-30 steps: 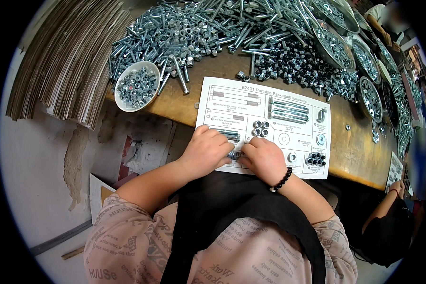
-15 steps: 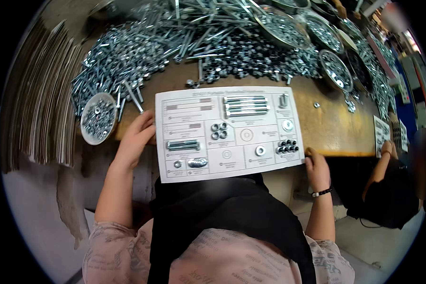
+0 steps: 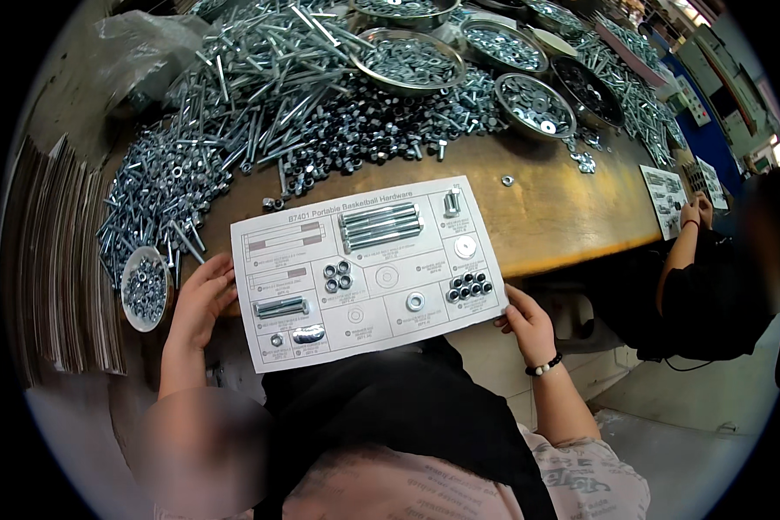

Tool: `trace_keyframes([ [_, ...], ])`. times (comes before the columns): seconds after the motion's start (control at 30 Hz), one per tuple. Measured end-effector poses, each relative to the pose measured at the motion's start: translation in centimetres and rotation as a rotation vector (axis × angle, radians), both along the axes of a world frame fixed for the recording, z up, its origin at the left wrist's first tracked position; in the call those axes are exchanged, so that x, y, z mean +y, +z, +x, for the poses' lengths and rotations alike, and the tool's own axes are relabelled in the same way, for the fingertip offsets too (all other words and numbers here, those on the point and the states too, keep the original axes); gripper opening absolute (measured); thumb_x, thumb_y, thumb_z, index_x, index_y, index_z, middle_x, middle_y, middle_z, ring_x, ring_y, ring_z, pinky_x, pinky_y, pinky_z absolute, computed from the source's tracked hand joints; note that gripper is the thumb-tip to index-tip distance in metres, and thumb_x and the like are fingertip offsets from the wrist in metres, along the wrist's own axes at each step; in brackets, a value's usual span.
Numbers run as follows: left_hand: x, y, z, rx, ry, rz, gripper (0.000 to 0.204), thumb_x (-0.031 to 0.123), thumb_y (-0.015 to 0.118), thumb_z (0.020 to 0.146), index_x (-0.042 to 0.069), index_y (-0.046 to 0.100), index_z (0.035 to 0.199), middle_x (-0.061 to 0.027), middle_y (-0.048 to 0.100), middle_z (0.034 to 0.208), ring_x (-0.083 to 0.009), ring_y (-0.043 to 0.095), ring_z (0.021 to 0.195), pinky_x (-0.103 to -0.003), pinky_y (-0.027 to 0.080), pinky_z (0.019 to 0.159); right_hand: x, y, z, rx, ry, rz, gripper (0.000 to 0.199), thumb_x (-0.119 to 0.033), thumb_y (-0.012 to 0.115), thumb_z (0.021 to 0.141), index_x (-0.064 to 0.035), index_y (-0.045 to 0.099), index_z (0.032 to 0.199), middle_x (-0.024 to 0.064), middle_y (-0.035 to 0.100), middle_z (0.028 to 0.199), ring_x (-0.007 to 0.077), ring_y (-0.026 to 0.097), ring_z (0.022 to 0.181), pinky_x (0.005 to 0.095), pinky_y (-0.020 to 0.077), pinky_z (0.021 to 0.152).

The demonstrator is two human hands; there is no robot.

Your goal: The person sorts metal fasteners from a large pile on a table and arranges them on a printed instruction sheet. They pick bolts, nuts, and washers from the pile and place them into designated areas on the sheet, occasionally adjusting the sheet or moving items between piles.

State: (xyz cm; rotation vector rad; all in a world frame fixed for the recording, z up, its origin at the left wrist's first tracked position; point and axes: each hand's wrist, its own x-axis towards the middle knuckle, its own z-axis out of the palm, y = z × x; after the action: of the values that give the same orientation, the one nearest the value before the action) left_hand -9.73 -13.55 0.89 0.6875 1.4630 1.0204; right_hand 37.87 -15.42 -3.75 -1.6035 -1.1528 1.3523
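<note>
Between my hands is a white printed hardware card (image 3: pixel 373 325), tilted slightly and overhanging the table's front edge. My left hand (image 3: pixel 201 302) grips its left edge, while my right hand (image 3: pixel 529 326) pinches the lower right corner. On the card lie a bundle of long bolts (image 3: pixel 381 227), a group of shorter bolts (image 3: pixel 282 307), several silver nuts (image 3: pixel 338 276), several dark-centred nuts (image 3: pixel 469 287), a short bolt (image 3: pixel 452 203), a large flat washer (image 3: pixel 465 247), a smaller washer (image 3: pixel 416 302), a single nut (image 3: pixel 276 340) and overlapping washers (image 3: pixel 308 334). Some fingertips are hidden beneath the card.
Loose bolts and nuts (image 3: pixel 260 113) cover the table's (image 3: pixel 563 208) far side. A white bowl of nuts (image 3: pixel 146 290) stands left; metal bowls of washers (image 3: pixel 535 106) stand behind. Stacked cardboard (image 3: pixel 65 269) is at far left. A co-worker's hands (image 3: pixel 696 211) hold another card (image 3: pixel 663 199) at right.
The card has shifted left and lower in view and is turned, its right side higher. Both hands have kept hold of it. The table and piles have also shifted in view.
</note>
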Motion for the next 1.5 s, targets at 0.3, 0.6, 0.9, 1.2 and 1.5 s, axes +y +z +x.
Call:
trace_keyframes([
  [0.3,4.0,-0.8,8.3,-0.187,-0.199,0.032,0.048,0.012,0.053,0.083,0.001,0.041,0.128,-0.0095,0.046,0.126,-0.0209,0.043,0.117,-0.036,0.037,0.094,-2.4,-1.7,6.2,0.302,-0.446,0.093,0.032,-0.006,0.045,0.089,0.0033,0.047,0.12,0.0072,0.059,0.093,0.0105,0.052,0.069,0.0227,0.0439,0.06],
  [0.6,9.8,-0.4,19.3,-0.274,-0.383,0.04,0.051,0.007,0.048,0.084,-0.003,0.033,0.131,-0.0141,0.038,0.133,-0.0238,0.036,0.123,-0.039,0.031,0.101,0.7,-3.1,16.0,0.291,-0.759,0.203,0.029,-0.011,0.047,0.091,-0.001,0.048,0.118,0.0038,0.06,0.089,0.0087,0.052,0.065,0.021,0.0438,0.055],
  [0.9,13.0,-2.9,29.4,-0.364,-0.484,0.046,0.054,0.011,0.05,0.086,-0.006,0.028,0.133,-0.0148,0.041,0.129,-0.0214,0.04,0.119,-0.033,0.032,0.099,2.7,-6.2,17.3,0.622,-1.11,0.424,0.024,-0.026,0.045,0.093,-0.0074,0.053,0.107,0.0019,0.058,0.092,0.0137,0.055,0.083,0.0275,0.0462,0.069],
  [1.2,13.6,-3.1,35.1,-0.336,-0.502,0.087,0.059,0.005,0.05,0.078,-0.007,0.03,0.132,-0.0187,0.049,0.121,-0.0232,0.047,0.111,-0.029,0.035,0.094,6.3,-4.5,13.8,0.64,-1.258,0.455,0.041,-0.026,0.038,0.094,0.0018,0.039,0.124,0.0134,0.047,0.123,0.0281,0.049,0.11,0.0412,0.043,0.09],
  [1.5,14.3,-4.2,36.6,-0.249,-0.776,0.157,0.057,0.006,0.051,0.081,-0.001,0.03,0.133,-0.0156,0.039,0.131,-0.0234,0.039,0.121,-0.031,0.036,0.096,8.7,-6.6,21.2,0.753,-1.15,0.5,0.045,-0.027,0.026,0.095,0.0025,0.037,0.128,0.0151,0.046,0.127,0.0327,0.047,0.113,0.0438,0.0421,0.091],
])
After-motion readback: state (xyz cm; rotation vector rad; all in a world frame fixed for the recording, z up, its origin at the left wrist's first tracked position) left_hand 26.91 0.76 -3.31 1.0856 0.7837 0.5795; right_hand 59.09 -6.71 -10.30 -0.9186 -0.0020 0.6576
